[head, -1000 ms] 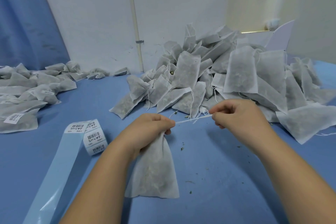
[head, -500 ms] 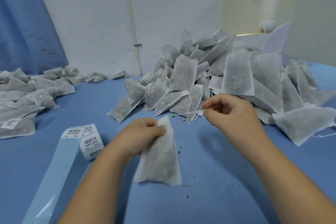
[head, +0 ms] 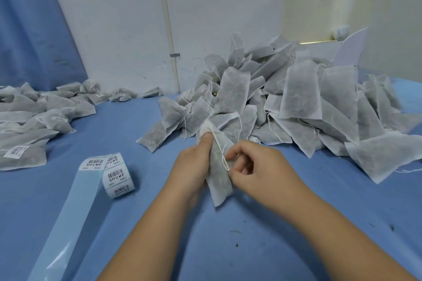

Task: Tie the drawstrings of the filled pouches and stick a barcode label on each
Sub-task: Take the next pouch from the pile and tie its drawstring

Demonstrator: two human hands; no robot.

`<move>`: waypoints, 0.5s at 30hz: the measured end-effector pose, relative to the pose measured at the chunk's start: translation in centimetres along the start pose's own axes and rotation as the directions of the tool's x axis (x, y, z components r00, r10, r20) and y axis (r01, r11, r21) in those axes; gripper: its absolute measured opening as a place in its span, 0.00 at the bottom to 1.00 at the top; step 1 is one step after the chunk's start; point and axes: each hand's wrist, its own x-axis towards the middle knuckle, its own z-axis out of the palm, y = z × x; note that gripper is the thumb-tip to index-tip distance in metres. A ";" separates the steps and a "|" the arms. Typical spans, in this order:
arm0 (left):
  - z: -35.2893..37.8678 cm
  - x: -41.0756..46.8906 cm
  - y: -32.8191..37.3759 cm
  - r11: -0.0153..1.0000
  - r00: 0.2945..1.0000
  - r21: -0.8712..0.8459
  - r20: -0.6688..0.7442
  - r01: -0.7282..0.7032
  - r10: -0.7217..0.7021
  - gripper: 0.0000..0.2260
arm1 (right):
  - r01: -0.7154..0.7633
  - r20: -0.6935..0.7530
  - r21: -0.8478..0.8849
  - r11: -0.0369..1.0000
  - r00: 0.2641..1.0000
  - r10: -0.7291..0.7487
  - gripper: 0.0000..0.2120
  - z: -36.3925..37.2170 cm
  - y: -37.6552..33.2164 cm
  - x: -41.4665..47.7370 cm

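Fingers [head: 206, 141] of your left hand [head: 193, 166] grip the neck of a filled pouch [head: 219, 175] held upright above the blue counter [head: 262, 223], while your right hand [head: 255, 166] pinches the white drawstring [head: 220, 150] loop against the pouch's front. At 1 o'clock from your hands, a big heap of pouches [head: 296, 102] rests against the wall. At 9 o'clock sits the barcode label roll [head: 117, 177], and farther out, at 10 o'clock, a labelled pouch [head: 22, 155] lies among others.

On the table [head: 285, 223], label roll [head: 117, 177] lies left of the hands, pouch heap [head: 296, 102] behind them
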 end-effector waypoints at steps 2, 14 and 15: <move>0.3 0.0 -0.1 0.994 0.997 -0.081 0.022 0.075 -0.073 0.20 | 0.012 -0.007 -0.052 0.999 1.000 -0.012 0.12 0.0 0.2 0.1; -0.3 -0.2 0.4 0.978 0.940 -0.182 0.340 0.098 -0.031 0.13 | 0.078 -0.053 -0.061 0.995 0.995 -0.081 0.08 -0.8 1.4 0.5; -0.3 -0.2 0.4 0.979 0.942 -0.186 0.334 0.082 -0.015 0.10 | 0.081 -0.061 -0.022 0.996 0.995 -0.082 0.09 -0.9 1.3 0.5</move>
